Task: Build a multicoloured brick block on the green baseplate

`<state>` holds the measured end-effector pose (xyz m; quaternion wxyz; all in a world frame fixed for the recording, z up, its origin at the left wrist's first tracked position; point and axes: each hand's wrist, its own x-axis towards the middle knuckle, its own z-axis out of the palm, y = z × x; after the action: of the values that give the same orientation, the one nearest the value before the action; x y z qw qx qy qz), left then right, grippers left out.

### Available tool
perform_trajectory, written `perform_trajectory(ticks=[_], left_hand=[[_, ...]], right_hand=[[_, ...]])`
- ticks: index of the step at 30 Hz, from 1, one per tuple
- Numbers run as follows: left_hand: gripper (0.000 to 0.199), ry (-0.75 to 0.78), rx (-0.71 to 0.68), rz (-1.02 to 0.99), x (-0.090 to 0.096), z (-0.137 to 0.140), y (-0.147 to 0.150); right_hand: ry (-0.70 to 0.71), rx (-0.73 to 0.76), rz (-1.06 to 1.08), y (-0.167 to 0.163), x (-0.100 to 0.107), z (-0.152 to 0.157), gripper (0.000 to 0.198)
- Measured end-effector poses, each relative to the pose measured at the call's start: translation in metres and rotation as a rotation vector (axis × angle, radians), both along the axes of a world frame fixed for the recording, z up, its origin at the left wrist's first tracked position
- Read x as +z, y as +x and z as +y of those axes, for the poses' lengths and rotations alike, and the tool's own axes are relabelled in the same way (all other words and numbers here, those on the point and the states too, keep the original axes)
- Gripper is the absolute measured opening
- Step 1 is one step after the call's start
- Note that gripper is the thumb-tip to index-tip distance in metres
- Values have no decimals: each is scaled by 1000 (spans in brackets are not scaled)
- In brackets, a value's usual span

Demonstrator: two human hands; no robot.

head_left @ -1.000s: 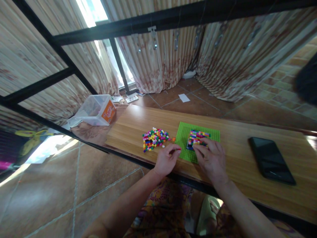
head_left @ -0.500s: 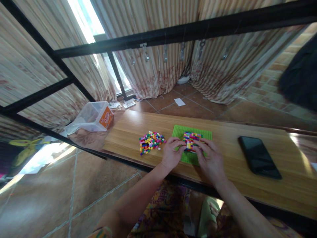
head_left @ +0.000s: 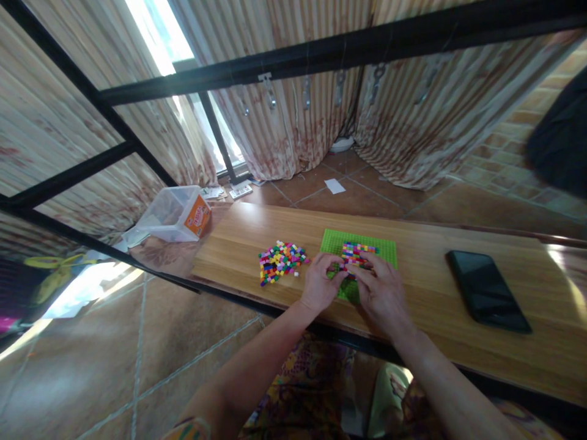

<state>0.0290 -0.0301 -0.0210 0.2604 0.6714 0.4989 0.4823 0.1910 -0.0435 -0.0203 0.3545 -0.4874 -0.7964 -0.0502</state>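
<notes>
A green studded baseplate (head_left: 384, 244) lies on the wooden bench, with a block of small multicoloured toy bricks (head_left: 355, 249) on it. My left hand (head_left: 320, 282) is at the plate's left side, thumb and fingertips closed together at the left edge of the block. From the right, my right hand (head_left: 383, 290) reaches over the plate, its fingers bent onto the near part of the block. Whatever lies between the fingertips is too small and covered to make out. Left of my hands is a loose pile of toy bricks (head_left: 282, 261), with a white one slightly apart.
A black phone (head_left: 488, 290) lies on the right of the wooden bench (head_left: 426, 293). Beyond its left end stands a clear plastic box (head_left: 172, 214) with an orange label. A black metal bar (head_left: 293, 64) crosses in front of the curtains. Paper (head_left: 334, 186) lies on the tiled floor.
The fingers of both hands have shifted over the near part of the block. White and yellow bricks that showed between them are now mostly covered. The view has moved slightly.
</notes>
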Motion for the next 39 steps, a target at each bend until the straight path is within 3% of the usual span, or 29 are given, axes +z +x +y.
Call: perform_trajectory(ticks=[16,22,28,33,39], left_hand=[[17,-64,-5,32,1,-2,2],[22,-16,35,185,-3,-15,-33],[21,37,72,513,2,-26,-80],[18,-13,42,687,4,-23,-86],[23,-37,63,718,-1,-18,-88]], right_hand=[[-5,-68,-237,-1,1,-12,40],[-14,0,-34,4,-10,-6,44],[-13,-29,233,9,0,0,27],[-26,-24,297,9,5,2,24],[-19,-51,306,10,5,1,23]])
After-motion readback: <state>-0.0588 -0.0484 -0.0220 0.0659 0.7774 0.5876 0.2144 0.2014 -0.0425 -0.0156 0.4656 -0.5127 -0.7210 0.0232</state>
